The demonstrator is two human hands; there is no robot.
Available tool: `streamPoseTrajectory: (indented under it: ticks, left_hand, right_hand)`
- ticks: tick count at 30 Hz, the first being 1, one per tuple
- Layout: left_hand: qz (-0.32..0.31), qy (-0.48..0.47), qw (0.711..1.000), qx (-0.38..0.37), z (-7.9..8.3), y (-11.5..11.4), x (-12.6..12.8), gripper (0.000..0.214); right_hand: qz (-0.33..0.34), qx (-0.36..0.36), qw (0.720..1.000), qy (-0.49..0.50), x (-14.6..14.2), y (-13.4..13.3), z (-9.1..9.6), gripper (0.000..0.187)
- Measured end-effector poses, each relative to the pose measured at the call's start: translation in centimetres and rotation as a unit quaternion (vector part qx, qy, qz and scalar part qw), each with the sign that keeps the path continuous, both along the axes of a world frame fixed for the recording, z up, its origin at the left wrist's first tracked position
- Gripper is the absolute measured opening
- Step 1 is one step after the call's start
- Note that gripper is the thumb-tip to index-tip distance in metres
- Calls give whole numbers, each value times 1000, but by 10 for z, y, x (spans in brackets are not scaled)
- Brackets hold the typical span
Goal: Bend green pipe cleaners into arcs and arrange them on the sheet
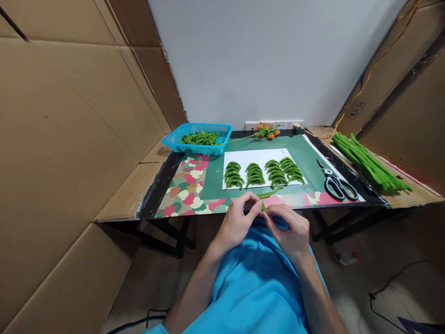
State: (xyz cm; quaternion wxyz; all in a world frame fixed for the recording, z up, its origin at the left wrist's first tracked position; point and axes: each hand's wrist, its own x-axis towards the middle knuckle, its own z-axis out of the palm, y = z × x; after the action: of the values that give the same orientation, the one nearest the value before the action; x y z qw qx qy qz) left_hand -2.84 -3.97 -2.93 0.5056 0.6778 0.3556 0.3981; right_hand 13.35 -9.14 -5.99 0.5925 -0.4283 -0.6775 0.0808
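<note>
Close to the table's front edge, my left hand point(241, 218) and my right hand point(291, 228) meet fingertip to fingertip. Both pinch a short green pipe cleaner point(263, 208), mostly covered by the fingers. Just beyond them lies another piece of green pipe cleaner point(271, 193). On a white sheet point(239, 157) behind the hands, curved green pipe cleaner pieces point(255, 175) are laid out in several columns of stacked arcs.
A blue plastic basket point(200, 149) with bent green pieces stands back left. Orange flowers on a green stem point(268, 132) lie near the wall sockets point(282, 125). Black-handled scissors point(337, 183) and a bundle of long green pipe cleaners point(371, 163) lie right. Cardboard walls point(69, 116) flank the table.
</note>
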Motion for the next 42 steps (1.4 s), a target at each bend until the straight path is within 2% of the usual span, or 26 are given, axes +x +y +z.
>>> streamPoseTrajectory:
  ticks: [5, 12, 24, 30, 33, 38, 42]
  left_hand:
    - [-3, -6, 1000, 4, 0, 0, 0, 27]
    - [-8, -50, 998, -31, -1, 3, -1, 26]
    - [31, -56, 998, -13, -2, -1, 4, 23]
    - [16, -74, 996, -44, 0, 0, 3, 25]
    - [5, -91, 994, -64, -1, 0, 1, 26]
    - [-7, -98, 993, -64, 0, -2, 0, 27]
    - [-16, -78, 996, -51, 3, -3, 1, 28]
  right_hand:
    - [-10, 15, 1000, 19, -1, 0, -2, 15]
    - [17, 0, 1000, 18, 0, -1, 2, 17]
    - [-2, 2, 1000, 19, -1, -3, 4, 19]
    - [7, 11, 1000, 25, 0, -4, 5, 25]
    - [32, -10, 998, 54, -1, -6, 5, 24]
    - [44, -100, 978, 179, -5, -7, 4, 22]
    - [45, -118, 966, 225, -6, -6, 2, 23]
